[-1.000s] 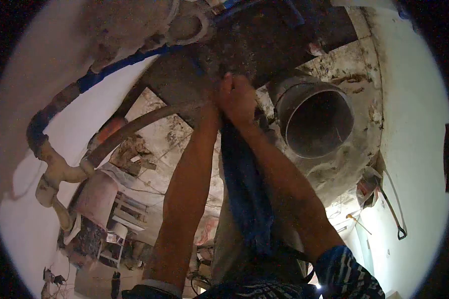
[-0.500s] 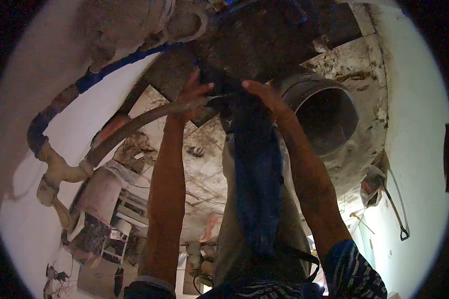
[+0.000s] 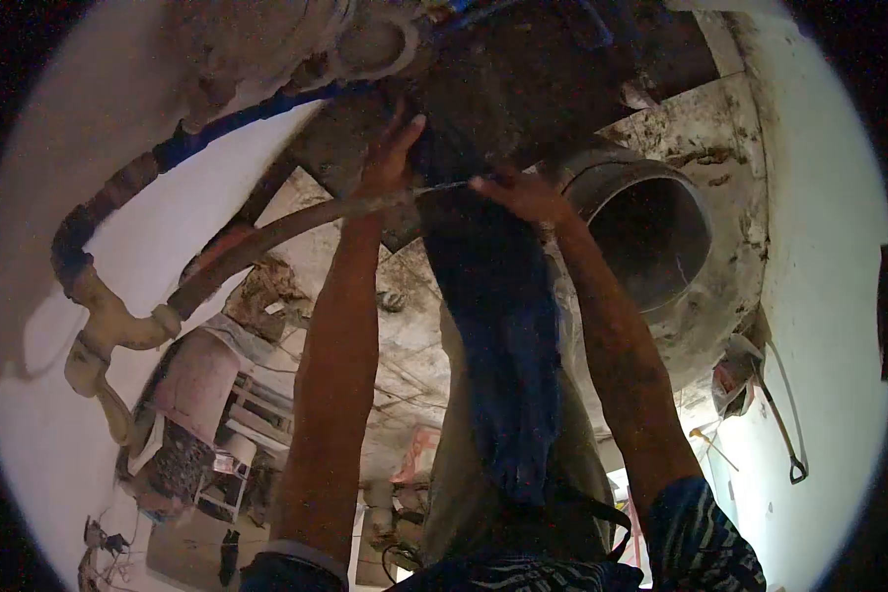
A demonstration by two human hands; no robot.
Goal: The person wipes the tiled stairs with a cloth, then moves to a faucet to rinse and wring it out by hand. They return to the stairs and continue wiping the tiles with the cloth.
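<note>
My left hand (image 3: 389, 166) is raised, thumb up and fingers apart, beside the upper part of a dark blue cloth (image 3: 503, 326) that hangs down the front of my body. A hose (image 3: 266, 245) runs from a tap (image 3: 118, 331) at the left and passes across my left wrist. From its end a thin, pale streak, which looks like water, reaches the fingertips of my right hand (image 3: 525, 195). That hand is stretched inward with nothing visible in it; some of its fingers are lost in the dark.
A large round container (image 3: 651, 242) lies with its dark mouth facing me, right of my right forearm. A long-handled tool (image 3: 781, 419) leans on the right wall. Blue pipe (image 3: 237, 123) runs along the upper left. A chair-like frame (image 3: 259, 414) and clutter stand lower left.
My right hand has moved slightly down and inward to the end of the pale streak. My left hand has turned more upright and shifted slightly right. The cloth's upper part has widened leftward.
</note>
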